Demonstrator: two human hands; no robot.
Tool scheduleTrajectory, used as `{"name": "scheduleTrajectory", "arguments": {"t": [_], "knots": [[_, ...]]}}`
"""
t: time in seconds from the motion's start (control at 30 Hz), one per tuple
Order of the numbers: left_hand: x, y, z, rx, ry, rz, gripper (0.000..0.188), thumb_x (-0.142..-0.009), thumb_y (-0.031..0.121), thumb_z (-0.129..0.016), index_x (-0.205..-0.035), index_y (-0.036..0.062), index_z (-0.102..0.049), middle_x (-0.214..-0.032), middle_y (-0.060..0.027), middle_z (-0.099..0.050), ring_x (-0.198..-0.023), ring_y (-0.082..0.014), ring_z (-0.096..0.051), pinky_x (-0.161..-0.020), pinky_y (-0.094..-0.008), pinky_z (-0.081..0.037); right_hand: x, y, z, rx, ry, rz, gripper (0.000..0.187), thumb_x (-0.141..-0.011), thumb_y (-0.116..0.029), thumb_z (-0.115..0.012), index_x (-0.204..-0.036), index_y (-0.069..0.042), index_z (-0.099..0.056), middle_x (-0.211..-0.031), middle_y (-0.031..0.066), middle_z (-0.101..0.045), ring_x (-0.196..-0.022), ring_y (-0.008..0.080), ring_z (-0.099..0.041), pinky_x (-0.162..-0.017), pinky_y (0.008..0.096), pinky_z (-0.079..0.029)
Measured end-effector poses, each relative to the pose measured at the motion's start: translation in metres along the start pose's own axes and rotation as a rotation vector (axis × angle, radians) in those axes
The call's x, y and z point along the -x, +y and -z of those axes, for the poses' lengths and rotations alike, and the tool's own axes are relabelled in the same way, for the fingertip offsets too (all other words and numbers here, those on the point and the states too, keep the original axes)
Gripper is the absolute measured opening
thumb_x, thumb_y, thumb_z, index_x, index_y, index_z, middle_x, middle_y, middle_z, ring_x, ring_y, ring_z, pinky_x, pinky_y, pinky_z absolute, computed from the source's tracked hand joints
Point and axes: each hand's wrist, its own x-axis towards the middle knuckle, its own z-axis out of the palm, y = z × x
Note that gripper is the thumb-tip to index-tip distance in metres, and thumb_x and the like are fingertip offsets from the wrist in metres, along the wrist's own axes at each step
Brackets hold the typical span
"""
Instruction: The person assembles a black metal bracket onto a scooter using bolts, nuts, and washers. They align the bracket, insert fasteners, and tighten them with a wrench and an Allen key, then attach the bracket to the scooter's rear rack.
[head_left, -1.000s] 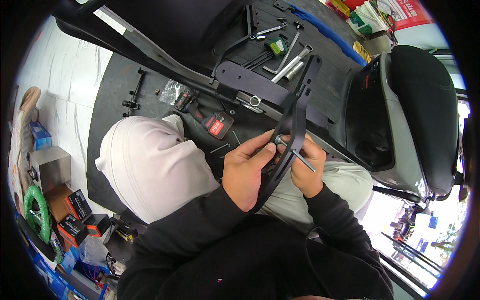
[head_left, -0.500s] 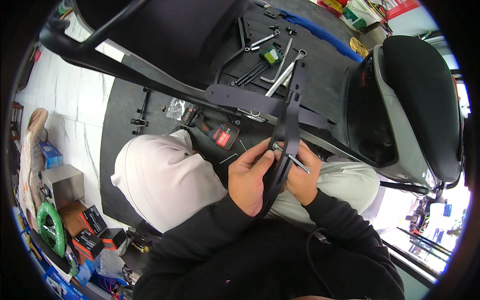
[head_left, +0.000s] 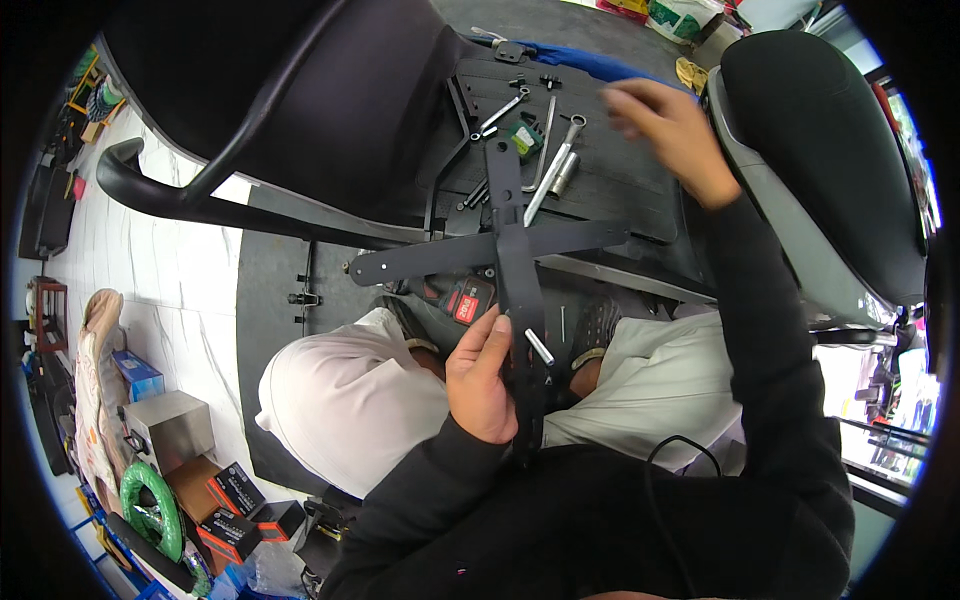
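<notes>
My left hand (head_left: 480, 385) is closed on the lower part of a black cross-shaped metal bracket (head_left: 515, 262), thumb along its edge. A silver bolt (head_left: 540, 347) sticks out of the bracket beside the thumb. My right hand (head_left: 672, 138) is raised over the scooter's footboard (head_left: 625, 185), near the seat, with nothing visible in it. Its fingers stretch leftward, the tips smeared by motion. Nearest to it on the footboard are a ring-ended wrench (head_left: 555, 172), a silver socket (head_left: 565, 176) and an L-shaped hex key (head_left: 546, 145). A green hex key holder (head_left: 524, 138) lies left of these.
The scooter's black seat (head_left: 820, 150) rises at right, its front bodywork (head_left: 330, 110) at upper left. Between my legs, a power tool's red battery (head_left: 472, 300) and a loose bolt (head_left: 562, 322) lie on the dark mat. Cardboard boxes (head_left: 235, 490) stand at lower left.
My right hand has let go of the bracket and moved up and right, over the footboard. The bracket has swung more upright and shifted left in my left hand, with the bolt still in it.
</notes>
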Motion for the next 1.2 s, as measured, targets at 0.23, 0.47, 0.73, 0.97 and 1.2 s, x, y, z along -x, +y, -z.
{"name": "scheduleTrajectory", "arguments": {"t": [0.23, 0.47, 0.73, 0.97, 1.2], "knots": [[0.008, 0.007, 0.004, -0.003, -0.068, -0.066, 0.028, -0.11, 0.019, -0.059, -0.13, 0.0002, -0.062, -0.111, -0.0124, -0.075, -0.093, -0.0194, -0.074, -0.078, -0.0322, -0.061, -0.121, 0.06, -0.105, 0.614, -0.29, 0.258, 0.033, -0.092, -0.02, -0.071, -0.122, -0.007, -0.076, -0.118, 0.0172, -0.076, -0.109, 0.0361, -0.072, -0.096, 0.0441, -0.056], [0.006, 0.016, 0.023, 0.024, -0.113, -0.161, 0.02, -0.111, 0.019, -0.051, -0.121, 0.0035, -0.06, -0.118, -0.0213, -0.072, -0.088, -0.0244, -0.072, -0.073, -0.0351, -0.057, -0.162, 0.058, -0.129, 0.971, -0.545, 0.303, 0.027, -0.086, -0.023, -0.074, -0.109, -0.01, -0.079, -0.106, 0.0142, -0.077, -0.104, 0.0356, -0.073, -0.089, 0.0484, -0.057], [0.013, 0.024, 0.03, -0.003, -0.167, -0.168, 0.019, -0.112, 0.017, -0.048, -0.126, 0.0048, -0.053, -0.117, -0.0222, -0.071, -0.087, -0.0248, -0.071, -0.075, -0.035, -0.058, -0.167, 0.075, -0.126, 0.865, -0.617, 0.328, 0.025, -0.092, -0.018, -0.07, -0.114, -0.007, -0.074, -0.11, 0.0171, -0.075, -0.108, 0.0356, -0.071, -0.091, 0.0461, -0.055], [0.017, 0.021, 0.031, -0.005, -0.125, -0.156, 0.019, -0.111, 0.012, -0.044, -0.127, 0.004, -0.051, -0.121, -0.0239, -0.068, -0.093, -0.0242, -0.069, -0.077, -0.0338, -0.057, -0.166, 0.072, -0.119, 0.913, -0.602, 0.357, 0.024, -0.096, -0.013, -0.065, -0.119, -0.006, -0.07, -0.109, 0.0174, -0.074, -0.107, 0.0356, -0.071, -0.092, 0.0464, -0.055], [0.029, 0.022, 0.025, 0.022, -0.145, -0.249, 0.031, -0.104, -0.006, -0.051, -0.134, 0.001, -0.05, -0.119, -0.0103, -0.07, -0.1, -0.0108, -0.066, -0.087, -0.0265, -0.052, -0.118, 0.0, -0.016, 0.695, -0.011, 0.683, 0.024, -0.101, -0.009, -0.066, -0.124, -0.004, -0.071, -0.116, 0.0163, -0.073, -0.104, 0.0305, -0.072, -0.089, 0.0373, -0.055]]}}
